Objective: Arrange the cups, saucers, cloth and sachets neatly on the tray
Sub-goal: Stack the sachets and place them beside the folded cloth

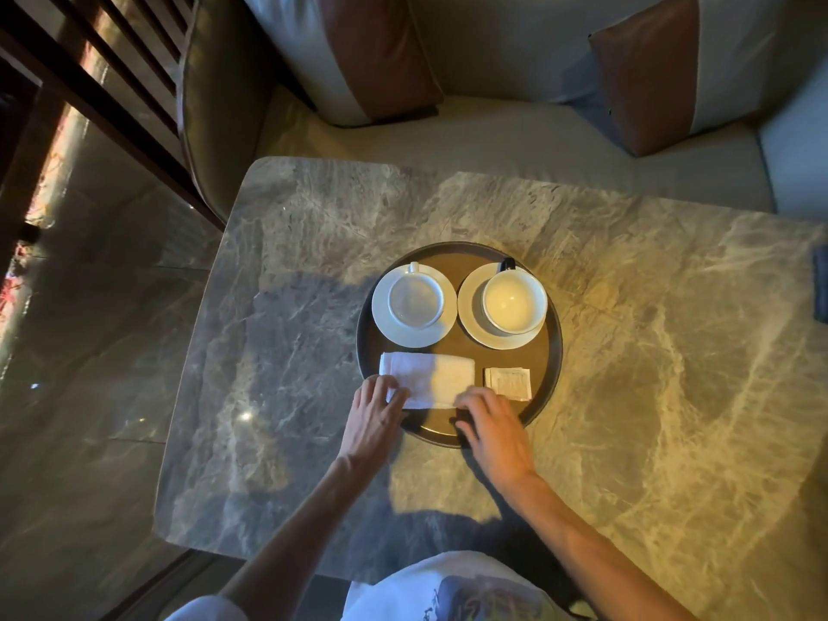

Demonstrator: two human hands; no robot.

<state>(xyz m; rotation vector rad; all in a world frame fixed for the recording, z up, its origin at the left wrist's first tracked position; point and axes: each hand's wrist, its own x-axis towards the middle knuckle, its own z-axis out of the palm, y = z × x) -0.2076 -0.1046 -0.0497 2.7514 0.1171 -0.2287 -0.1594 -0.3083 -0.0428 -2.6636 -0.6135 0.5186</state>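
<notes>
A round dark tray (553, 351) sits on the marble table. At its back stand two white cups, the left cup (416, 301) on its saucer (394, 331) and the right cup (514, 301) on its saucer (468, 307). A folded white cloth (432, 378) lies at the front left of the tray, with white sachets (508, 382) just to its right. My left hand (375, 416) rests its fingers on the cloth's left end. My right hand (490, 425) touches the cloth's front right corner, fingers curled over the tray's near rim.
The marble table (291, 307) extends widely around the tray. A sofa with brown and cream cushions (381, 60) lies beyond it. A dark blue object (821, 284) sits at the table's right edge. Wooden slats (112, 82) stand at the far left.
</notes>
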